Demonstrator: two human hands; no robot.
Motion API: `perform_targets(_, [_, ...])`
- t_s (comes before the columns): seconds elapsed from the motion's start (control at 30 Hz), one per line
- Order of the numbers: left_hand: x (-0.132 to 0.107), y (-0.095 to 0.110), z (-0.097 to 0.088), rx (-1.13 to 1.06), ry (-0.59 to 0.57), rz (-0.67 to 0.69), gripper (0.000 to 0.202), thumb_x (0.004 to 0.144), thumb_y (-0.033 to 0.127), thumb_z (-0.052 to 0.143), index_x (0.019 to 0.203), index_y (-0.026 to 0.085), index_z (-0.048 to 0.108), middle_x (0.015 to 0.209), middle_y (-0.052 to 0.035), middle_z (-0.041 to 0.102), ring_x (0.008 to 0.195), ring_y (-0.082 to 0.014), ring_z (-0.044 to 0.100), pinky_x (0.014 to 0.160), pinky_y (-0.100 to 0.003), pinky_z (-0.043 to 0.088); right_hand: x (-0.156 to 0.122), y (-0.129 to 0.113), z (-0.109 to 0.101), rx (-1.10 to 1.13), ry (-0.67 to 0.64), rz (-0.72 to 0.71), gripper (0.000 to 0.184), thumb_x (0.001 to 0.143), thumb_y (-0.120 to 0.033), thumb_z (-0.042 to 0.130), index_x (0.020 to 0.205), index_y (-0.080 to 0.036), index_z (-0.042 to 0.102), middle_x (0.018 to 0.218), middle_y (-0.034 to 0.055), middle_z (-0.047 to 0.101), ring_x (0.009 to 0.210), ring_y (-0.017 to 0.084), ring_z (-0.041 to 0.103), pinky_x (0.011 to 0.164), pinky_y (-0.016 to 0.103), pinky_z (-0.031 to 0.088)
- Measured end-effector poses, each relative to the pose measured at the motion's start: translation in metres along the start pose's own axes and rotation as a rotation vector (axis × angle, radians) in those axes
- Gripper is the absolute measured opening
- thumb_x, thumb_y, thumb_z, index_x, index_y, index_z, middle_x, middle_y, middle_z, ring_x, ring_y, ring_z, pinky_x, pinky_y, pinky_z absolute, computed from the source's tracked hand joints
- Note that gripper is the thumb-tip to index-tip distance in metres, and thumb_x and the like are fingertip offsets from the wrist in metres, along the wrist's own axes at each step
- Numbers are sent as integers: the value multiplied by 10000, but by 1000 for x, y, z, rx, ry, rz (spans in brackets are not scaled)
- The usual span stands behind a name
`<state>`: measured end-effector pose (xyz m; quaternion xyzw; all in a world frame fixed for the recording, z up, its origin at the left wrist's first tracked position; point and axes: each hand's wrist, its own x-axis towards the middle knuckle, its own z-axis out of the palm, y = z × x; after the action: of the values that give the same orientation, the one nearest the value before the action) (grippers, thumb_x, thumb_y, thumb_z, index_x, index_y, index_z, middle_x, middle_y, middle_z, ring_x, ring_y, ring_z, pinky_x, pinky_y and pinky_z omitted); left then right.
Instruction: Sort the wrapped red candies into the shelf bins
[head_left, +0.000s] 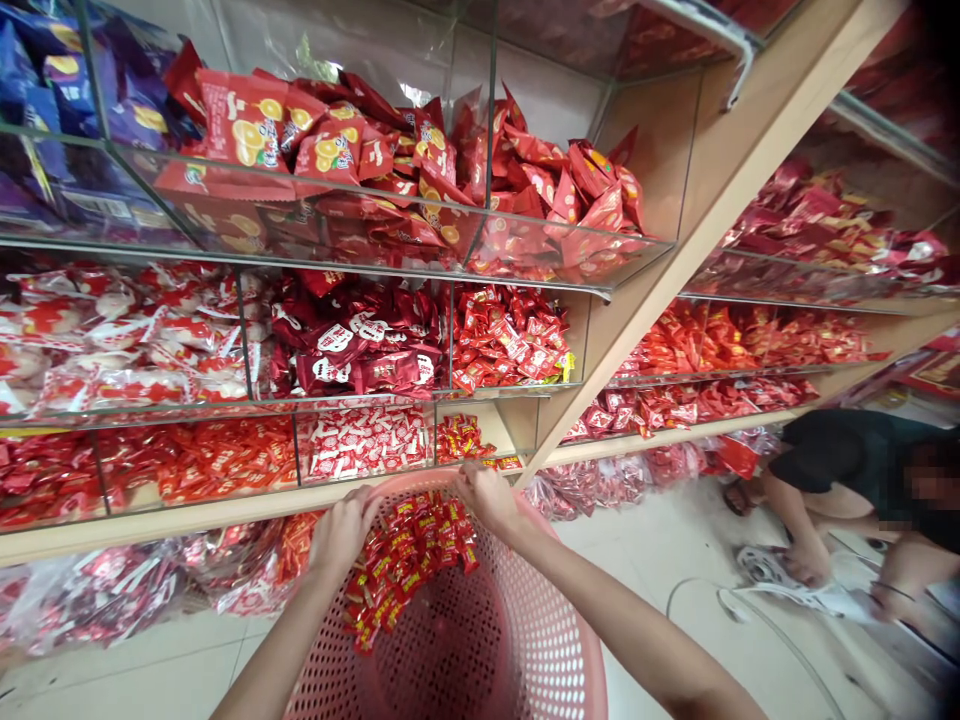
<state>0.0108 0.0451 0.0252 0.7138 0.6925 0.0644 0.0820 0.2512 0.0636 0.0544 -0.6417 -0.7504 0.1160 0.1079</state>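
Observation:
A pink perforated plastic basket (592,640) stands in front of me, its far rim against the lowest shelf. Small red and yellow wrapped candies (412,550) lie in a heap along its far inner side, between my hands. My left hand (337,535) is closed at the far left part of the rim. At the far right part, my right hand (484,495) has its fingers bent over the rim. Some fingertips are hidden. Just beyond the rim, a shelf compartment holds a small pile of similar candies (461,438), with a few at its front edge.
Glass-fronted shelves (390,255) hold red, maroon and blue packets. A slanting wooden upright (645,260) divides them. Clear bags of candy (112,590) lie on the floor below. At right a person in a dark top (862,470) crouches beside a white cable (739,590).

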Motion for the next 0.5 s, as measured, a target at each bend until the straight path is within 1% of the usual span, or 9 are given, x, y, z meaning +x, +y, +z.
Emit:
perform_targets(0.1, [0, -1, 1, 7, 9, 0, 445, 912, 438, 265, 1187, 213, 534, 1009, -100, 685, 855, -215, 660, 679, -271, 463, 25, 12, -23, 53, 110, 27, 296, 926, -336, 335, 885, -191, 590, 890, 74, 663, 767, 155, 604, 649, 233, 375])
perform_targets(0.17, [0, -1, 2, 7, 16, 2, 448, 912, 440, 261, 1191, 215, 531, 1025, -97, 682, 844, -216, 662, 669, -272, 467, 45, 23, -32, 37, 144, 100, 248, 909, -323, 372, 919, -204, 589, 919, 73, 666, 811, 157, 605, 656, 226, 368])
perform_targets(0.2, [0, -1, 2, 4, 16, 1, 449, 911, 442, 261, 1191, 218, 531, 1036, -96, 680, 841, -215, 662, 666, -272, 469, 55, 29, -33, 27, 135, 146, 219, 893, -310, 403, 951, -205, 586, 930, 75, 666, 824, 161, 607, 652, 225, 366])
perform_targets(0.27, [0, -1, 2, -2, 14, 0, 450, 910, 446, 261, 1191, 222, 533, 1064, -96, 672, 837, -211, 663, 668, -274, 473, 74, 41, -31, 26, 60, 237, 219, 850, -295, 468, 1011, -197, 579, 947, 86, 664, 836, 175, 615, 641, 229, 370])
perform_targets(0.33, [-1, 0, 2, -4, 17, 0, 451, 910, 445, 262, 1189, 222, 537, 1089, -96, 664, 840, -209, 663, 676, -277, 478, 89, 50, -25, 48, -28, 276, 267, 802, -306, 535, 1033, -179, 579, 963, 98, 659, 863, 187, 616, 646, 230, 379])
perform_targets(0.4, [-1, 0, 1, -3, 25, 1, 450, 910, 443, 262, 1189, 220, 538, 1109, -96, 657, 847, -211, 663, 680, -282, 483, 99, 56, -16, 74, -79, 269, 315, 755, -334, 594, 1019, -163, 588, 975, 104, 654, 889, 191, 610, 658, 226, 388])
perform_targets(0.5, [-1, 1, 0, -4, 26, -2, 446, 910, 441, 270, 1191, 222, 538, 1126, -95, 650, 870, -208, 658, 688, -274, 483, 109, 62, -4, 108, -93, 260, 359, 708, -373, 646, 979, -142, 601, 946, 101, 654, 852, 182, 608, 638, 217, 392])
